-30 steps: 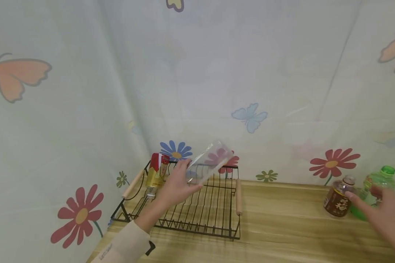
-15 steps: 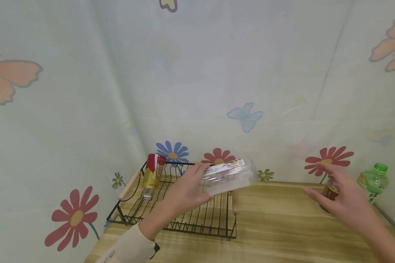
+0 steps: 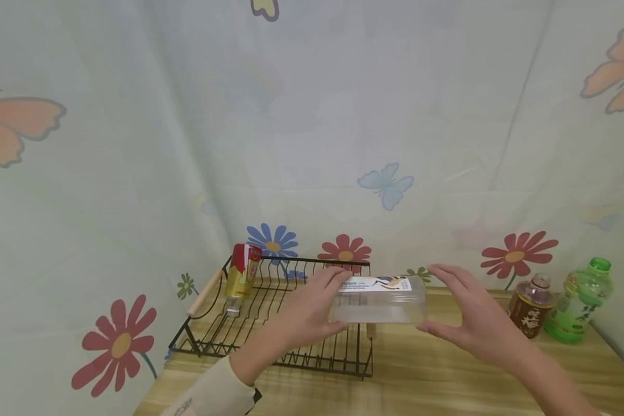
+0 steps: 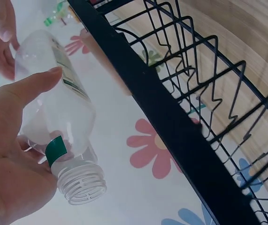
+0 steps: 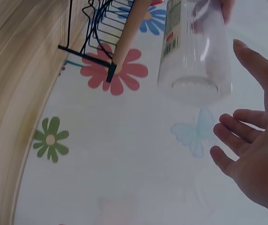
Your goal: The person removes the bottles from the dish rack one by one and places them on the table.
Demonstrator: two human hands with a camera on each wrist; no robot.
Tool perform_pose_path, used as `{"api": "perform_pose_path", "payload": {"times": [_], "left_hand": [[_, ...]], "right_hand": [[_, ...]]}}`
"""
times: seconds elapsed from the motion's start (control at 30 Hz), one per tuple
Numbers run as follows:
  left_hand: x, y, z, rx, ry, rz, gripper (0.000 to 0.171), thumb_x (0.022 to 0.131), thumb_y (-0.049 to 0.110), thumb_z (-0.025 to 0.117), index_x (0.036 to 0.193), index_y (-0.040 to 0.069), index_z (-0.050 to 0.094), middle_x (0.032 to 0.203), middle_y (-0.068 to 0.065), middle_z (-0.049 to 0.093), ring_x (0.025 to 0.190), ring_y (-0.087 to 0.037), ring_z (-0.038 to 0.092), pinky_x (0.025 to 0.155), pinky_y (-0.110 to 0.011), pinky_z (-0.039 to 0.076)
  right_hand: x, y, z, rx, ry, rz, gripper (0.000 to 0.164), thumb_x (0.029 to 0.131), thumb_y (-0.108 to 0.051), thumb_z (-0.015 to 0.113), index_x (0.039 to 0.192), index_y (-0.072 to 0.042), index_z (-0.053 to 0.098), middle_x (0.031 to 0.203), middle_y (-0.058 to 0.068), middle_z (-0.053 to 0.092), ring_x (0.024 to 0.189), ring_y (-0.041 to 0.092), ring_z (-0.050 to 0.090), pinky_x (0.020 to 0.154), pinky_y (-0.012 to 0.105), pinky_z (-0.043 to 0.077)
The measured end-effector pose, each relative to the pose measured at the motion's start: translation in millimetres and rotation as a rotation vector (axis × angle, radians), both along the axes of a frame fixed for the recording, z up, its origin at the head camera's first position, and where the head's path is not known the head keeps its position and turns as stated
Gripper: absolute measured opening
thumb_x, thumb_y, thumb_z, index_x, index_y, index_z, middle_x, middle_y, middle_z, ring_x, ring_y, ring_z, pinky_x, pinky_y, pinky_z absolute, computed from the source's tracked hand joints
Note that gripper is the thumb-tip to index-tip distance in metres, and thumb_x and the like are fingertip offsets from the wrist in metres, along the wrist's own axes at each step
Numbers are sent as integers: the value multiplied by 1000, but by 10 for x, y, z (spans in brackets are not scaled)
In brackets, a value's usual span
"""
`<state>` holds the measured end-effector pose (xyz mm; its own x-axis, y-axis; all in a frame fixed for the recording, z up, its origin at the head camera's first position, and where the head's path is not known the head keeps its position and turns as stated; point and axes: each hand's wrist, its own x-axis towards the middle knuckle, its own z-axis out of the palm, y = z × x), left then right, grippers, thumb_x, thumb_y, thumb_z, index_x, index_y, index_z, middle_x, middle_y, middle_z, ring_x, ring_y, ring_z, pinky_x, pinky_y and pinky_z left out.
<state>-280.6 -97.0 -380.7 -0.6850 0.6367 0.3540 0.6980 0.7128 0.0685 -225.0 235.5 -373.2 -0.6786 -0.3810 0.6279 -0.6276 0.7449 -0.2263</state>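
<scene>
Pale cloth [image 3: 312, 115] printed with flowers and butterflies backs a wood-grain tabletop [image 3: 421, 375]. By the right end of a black wire rack [image 4: 159, 112], the left hand [image 3: 309, 306] grips a clear, white-labelled plastic bottle [image 3: 379, 309] sideways; the right hand [image 3: 481, 323], fingers parted, is just beside its base. A red-and-yellow container [image 3: 243, 274] leans inside the rack; a brown-labelled bottle [image 3: 530, 312] and a translucent green bottle [image 3: 577, 303] stand rightward.

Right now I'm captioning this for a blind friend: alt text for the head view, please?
The left hand holds a clear bottle sideways, base toward the open right hand. A rack holding a red-yellow container stands at left; a brown bottle and green bottle at right.
</scene>
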Motion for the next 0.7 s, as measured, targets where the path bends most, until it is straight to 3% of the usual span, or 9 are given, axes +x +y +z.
{"api": "perform_pose_path", "payload": {"times": [0.37, 0.7], "left_hand": [[11, 163, 17, 7, -3, -53, 97, 82, 39, 93, 159, 12, 41, 155, -3, 47, 139, -19, 47, 113, -37, 47], [60, 237, 40, -6, 48, -50, 98, 81, 41, 93, 159, 13, 41, 155, -3, 48, 141, -20, 46, 111, -37, 49]], "right_hand": [[-86, -308, -8, 139, 67, 58, 104, 69, -43, 101, 153, -6, 51, 152, 13, 53, 131, 39, 57, 101, 60, 54], [-119, -428, -61, 239, 73, -8, 102, 66, -53, 99, 147, -8, 56, 147, 11, 59, 127, 35, 60, 104, 58, 51]]}}
